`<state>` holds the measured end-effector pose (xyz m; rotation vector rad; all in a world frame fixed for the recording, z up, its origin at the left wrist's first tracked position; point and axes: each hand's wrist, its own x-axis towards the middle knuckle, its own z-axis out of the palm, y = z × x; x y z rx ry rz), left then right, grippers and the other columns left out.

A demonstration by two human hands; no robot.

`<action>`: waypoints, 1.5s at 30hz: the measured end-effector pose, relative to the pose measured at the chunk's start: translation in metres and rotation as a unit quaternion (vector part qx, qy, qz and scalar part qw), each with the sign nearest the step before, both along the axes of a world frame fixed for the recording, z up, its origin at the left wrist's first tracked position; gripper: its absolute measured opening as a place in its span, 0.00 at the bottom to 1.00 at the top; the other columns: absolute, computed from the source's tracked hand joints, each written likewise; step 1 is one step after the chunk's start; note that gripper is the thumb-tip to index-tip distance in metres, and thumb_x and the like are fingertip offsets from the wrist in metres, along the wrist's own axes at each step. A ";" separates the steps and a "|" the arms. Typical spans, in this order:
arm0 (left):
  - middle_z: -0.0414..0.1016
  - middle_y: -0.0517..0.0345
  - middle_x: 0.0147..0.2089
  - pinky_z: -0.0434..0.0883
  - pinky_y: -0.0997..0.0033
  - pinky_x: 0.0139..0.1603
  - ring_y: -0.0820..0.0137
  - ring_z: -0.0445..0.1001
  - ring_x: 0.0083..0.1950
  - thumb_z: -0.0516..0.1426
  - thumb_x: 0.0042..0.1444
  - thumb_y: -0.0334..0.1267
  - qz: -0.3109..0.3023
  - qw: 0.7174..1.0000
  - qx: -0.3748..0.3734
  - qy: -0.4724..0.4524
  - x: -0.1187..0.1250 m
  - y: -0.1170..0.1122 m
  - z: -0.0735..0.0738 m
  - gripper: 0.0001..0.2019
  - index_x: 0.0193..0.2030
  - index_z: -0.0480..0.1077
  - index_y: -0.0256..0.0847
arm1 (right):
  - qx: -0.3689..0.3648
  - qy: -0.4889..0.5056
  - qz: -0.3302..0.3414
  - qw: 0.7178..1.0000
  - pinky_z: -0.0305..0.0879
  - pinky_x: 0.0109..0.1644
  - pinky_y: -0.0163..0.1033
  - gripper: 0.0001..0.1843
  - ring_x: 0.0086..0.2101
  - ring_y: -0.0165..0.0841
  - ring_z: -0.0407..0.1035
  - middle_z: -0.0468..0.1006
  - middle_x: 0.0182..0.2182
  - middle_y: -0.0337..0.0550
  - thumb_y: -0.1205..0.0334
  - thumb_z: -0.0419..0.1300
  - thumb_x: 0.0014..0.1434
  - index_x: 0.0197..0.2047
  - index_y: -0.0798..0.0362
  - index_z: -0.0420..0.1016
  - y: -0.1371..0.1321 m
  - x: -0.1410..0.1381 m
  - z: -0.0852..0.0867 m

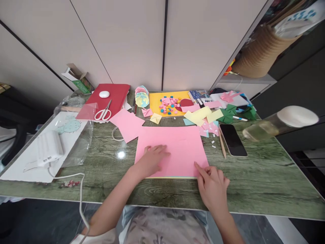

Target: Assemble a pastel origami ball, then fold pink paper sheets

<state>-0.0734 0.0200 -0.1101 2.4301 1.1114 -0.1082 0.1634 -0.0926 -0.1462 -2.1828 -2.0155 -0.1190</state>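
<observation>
A large pink paper sheet [177, 145] lies flat on the green wood-grain table [266, 176] in front of me. My left hand [152, 159] rests flat on its lower left part, fingers spread. My right hand [213, 184] is at the sheet's lower right corner, with the index finger and thumb touching the paper edge and the other fingers curled.
Smaller pink sheets [127, 123] lie to the left. White scissors [103, 112] and a red folder [111, 96] sit at back left, a yellow card with paper bits [167, 103] at back centre. A phone [233, 139], a pencil [222, 145] and a bottle [279, 123] are at right. A white power bank [49, 147] is at left.
</observation>
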 end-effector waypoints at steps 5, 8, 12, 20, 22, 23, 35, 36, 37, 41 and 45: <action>0.57 0.47 0.65 0.54 0.51 0.61 0.60 0.55 0.65 0.56 0.55 0.43 0.002 0.993 0.116 -0.037 0.034 -0.027 -0.010 0.18 0.52 0.65 0.42 | 0.001 0.027 -0.002 1.000 0.50 0.37 0.42 0.18 0.36 0.38 0.59 0.68 0.35 0.44 0.64 0.51 0.59 0.52 0.44 0.71 -0.001 -0.002 -0.004; 0.65 0.47 0.59 0.59 0.54 0.59 0.61 0.60 0.61 0.50 0.61 0.40 -0.011 0.984 0.174 -0.025 0.050 -0.037 -0.019 0.16 0.54 0.62 0.40 | -0.005 0.111 0.007 0.994 0.53 0.38 0.42 0.17 0.38 0.37 0.62 0.69 0.36 0.44 0.61 0.50 0.61 0.52 0.45 0.70 0.002 0.002 -0.004; 0.68 0.43 0.56 0.59 0.53 0.60 0.60 0.62 0.61 0.46 0.61 0.30 -0.011 0.983 0.175 -0.055 0.052 -0.042 -0.026 0.18 0.57 0.60 0.36 | -0.004 0.284 0.022 0.959 0.59 0.43 0.42 0.18 0.40 0.36 0.64 0.71 0.39 0.44 0.57 0.48 0.62 0.54 0.47 0.67 0.010 0.007 0.007; 0.76 0.52 0.40 0.71 0.72 0.34 0.70 0.75 0.36 0.41 0.63 0.34 0.232 0.925 0.101 -0.283 0.028 -0.012 -0.001 0.16 0.50 0.66 0.38 | 0.026 0.487 0.006 0.873 0.56 0.55 0.46 0.27 0.50 0.37 0.63 0.70 0.50 0.48 0.52 0.51 0.60 0.62 0.47 0.55 0.042 0.018 0.040; 0.75 0.56 0.35 0.68 0.76 0.28 0.73 0.72 0.31 0.44 0.62 0.39 0.334 0.836 0.034 -0.435 0.025 -0.006 0.011 0.15 0.47 0.68 0.38 | -0.012 0.531 0.041 0.846 0.54 0.57 0.49 0.34 0.54 0.38 0.61 0.66 0.55 0.50 0.51 0.52 0.59 0.65 0.46 0.46 0.050 0.012 0.049; 0.73 0.59 0.31 0.66 0.78 0.26 0.75 0.69 0.28 0.47 0.61 0.41 0.374 0.768 -0.024 -0.519 0.026 -0.006 0.016 0.14 0.45 0.69 0.38 | -0.045 0.554 0.065 0.829 0.55 0.56 0.49 0.36 0.54 0.38 0.61 0.66 0.55 0.51 0.51 0.53 0.58 0.66 0.45 0.43 0.054 0.007 0.054; 0.77 0.55 0.37 0.71 0.74 0.36 0.71 0.73 0.36 0.66 0.41 0.35 0.404 0.611 -0.248 -0.634 0.001 -0.030 0.025 0.18 0.42 0.71 0.37 | -0.154 0.544 0.139 0.813 0.63 0.40 0.36 0.13 0.36 0.34 0.68 0.77 0.33 0.39 0.56 0.58 0.54 0.40 0.53 0.76 0.070 -0.011 0.089; 0.77 0.54 0.37 0.72 0.73 0.36 0.71 0.73 0.36 0.65 0.43 0.35 0.406 0.624 -0.254 -0.617 -0.002 -0.033 0.027 0.18 0.42 0.71 0.36 | -0.143 0.562 0.129 0.805 0.63 0.40 0.36 0.13 0.37 0.34 0.69 0.77 0.33 0.40 0.55 0.59 0.54 0.39 0.53 0.76 0.069 -0.009 0.089; 0.77 0.54 0.38 0.73 0.72 0.37 0.70 0.73 0.37 0.65 0.44 0.35 0.409 0.627 -0.260 -0.610 -0.004 -0.035 0.028 0.18 0.44 0.71 0.36 | -0.128 0.583 0.113 0.795 0.64 0.39 0.36 0.13 0.36 0.35 0.69 0.77 0.33 0.41 0.54 0.60 0.53 0.38 0.53 0.77 0.068 -0.007 0.089; 0.78 0.54 0.39 0.75 0.65 0.42 0.69 0.74 0.39 0.64 0.46 0.34 0.413 0.589 -0.317 -0.618 -0.005 -0.049 0.033 0.18 0.45 0.71 0.36 | -0.063 0.635 0.040 0.769 0.63 0.31 0.34 0.12 0.29 0.32 0.68 0.77 0.28 0.42 0.53 0.62 0.51 0.32 0.54 0.77 0.062 -0.009 0.086; 0.79 0.53 0.39 0.75 0.62 0.43 0.68 0.76 0.38 0.64 0.47 0.35 0.395 0.569 -0.363 -0.623 -0.004 -0.059 0.035 0.12 0.40 0.73 0.35 | -0.014 0.619 -0.008 0.785 0.58 0.26 0.32 0.12 0.24 0.29 0.63 0.73 0.23 0.39 0.53 0.62 0.50 0.28 0.53 0.77 0.059 -0.010 0.085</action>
